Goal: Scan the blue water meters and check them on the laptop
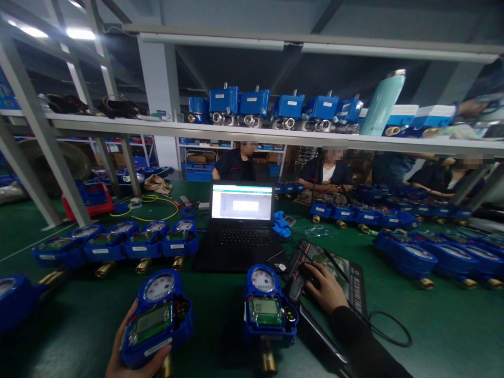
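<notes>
My left hand (126,336) is wrapped round the lower side of a blue water meter (159,315), whose round dial, small display and green circuit board face up. Just right of it a second water meter (271,310) rests on the green table with its brass fitting towards me. A black computer mouse (308,274) lies under my right hand (326,289), fingers curved over it on a dark patterned mouse pad (357,273). A black handheld device (315,331), perhaps a scanner, lies beside my right wrist. Behind stands an open laptop (241,231) with a lit screen.
Several blue meters (142,244) stand in a row at left, more (441,257) at right. A shelf (236,130) spans above, bearing blue valve units (254,102) and a teal bottle (384,102). A cable (394,328) loops at right. Co-workers (325,176) sit across the table.
</notes>
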### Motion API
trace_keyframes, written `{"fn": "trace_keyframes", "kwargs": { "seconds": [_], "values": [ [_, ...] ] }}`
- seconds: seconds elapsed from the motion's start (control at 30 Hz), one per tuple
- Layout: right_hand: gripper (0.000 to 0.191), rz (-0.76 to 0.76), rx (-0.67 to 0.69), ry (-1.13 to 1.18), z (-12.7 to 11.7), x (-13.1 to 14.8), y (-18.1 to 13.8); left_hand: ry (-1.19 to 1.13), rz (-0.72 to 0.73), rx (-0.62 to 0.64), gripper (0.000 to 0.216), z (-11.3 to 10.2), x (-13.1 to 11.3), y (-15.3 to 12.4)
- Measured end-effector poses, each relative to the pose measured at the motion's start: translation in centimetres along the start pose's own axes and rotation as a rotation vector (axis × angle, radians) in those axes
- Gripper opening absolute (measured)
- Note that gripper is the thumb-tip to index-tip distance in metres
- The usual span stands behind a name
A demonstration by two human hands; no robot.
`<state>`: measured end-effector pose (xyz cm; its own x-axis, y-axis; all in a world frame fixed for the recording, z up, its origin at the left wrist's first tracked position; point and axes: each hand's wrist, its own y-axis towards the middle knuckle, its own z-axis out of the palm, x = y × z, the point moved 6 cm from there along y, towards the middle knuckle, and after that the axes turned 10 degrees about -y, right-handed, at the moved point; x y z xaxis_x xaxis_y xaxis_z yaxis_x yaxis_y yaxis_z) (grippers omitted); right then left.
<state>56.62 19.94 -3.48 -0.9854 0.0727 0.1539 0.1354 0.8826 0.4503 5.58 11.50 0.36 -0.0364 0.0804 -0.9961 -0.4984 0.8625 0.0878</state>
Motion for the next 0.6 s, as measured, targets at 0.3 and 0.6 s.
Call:
{"fn": "trace_keyframes", "kwargs": {
  "seconds": [0.3,0.6],
  "values": [
    [0.047,-0.002,-0.004,0.012,0.22,-0.1,0.05,-0.01,0.015,0.001,0.112,0.02,0.04,0.04],
    [0.051,-0.012,0.011,0.0,0.0,0.09,0.12,-0.086,-0.002,0.019,0.114,-0.03,0.04,-0.26]
  ]
}}
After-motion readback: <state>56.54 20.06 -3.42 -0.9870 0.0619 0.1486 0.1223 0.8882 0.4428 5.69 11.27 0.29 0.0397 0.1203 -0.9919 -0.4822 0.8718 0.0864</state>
